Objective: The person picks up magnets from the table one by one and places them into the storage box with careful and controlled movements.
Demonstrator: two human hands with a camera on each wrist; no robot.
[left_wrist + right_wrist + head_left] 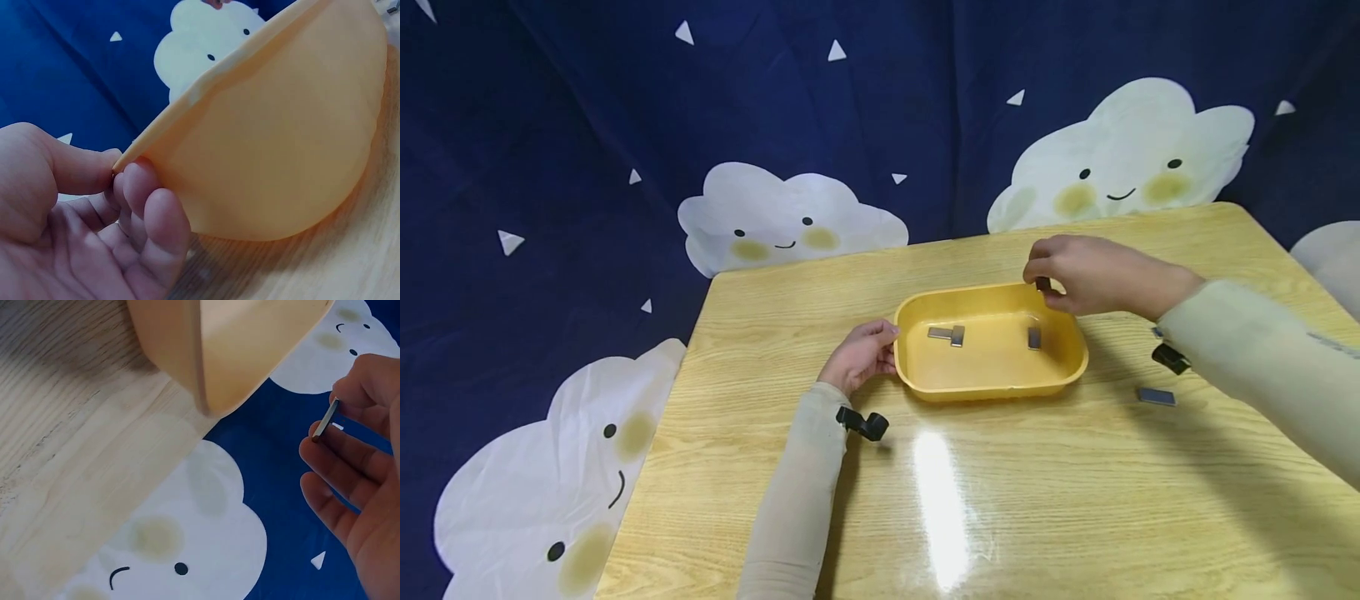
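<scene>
A shallow yellow plastic tub (985,392) stands on the wooden table. My left hand (862,354) pinches its left rim between thumb and fingers, and the left wrist view shows the same grip on the edge (206,81). Above the tub's back right corner, my right hand (1090,271) holds a small flat rectangular piece (326,419), dark with a shiny metallic edge, between thumb and fingertips. Inside the tub, two similar pieces touch or overlap at the left (957,336). A third piece (1034,338) lies toward the right; its exact kind cannot be made out.
Right of the tub, another flat dark piece (1156,396) lies on the table (760,333). A small dark thing (1157,332) shows partly beside the right sleeve. Behind the table hangs a dark blue curtain (850,108) with white clouds. Both wrists carry black camera mounts (862,423).
</scene>
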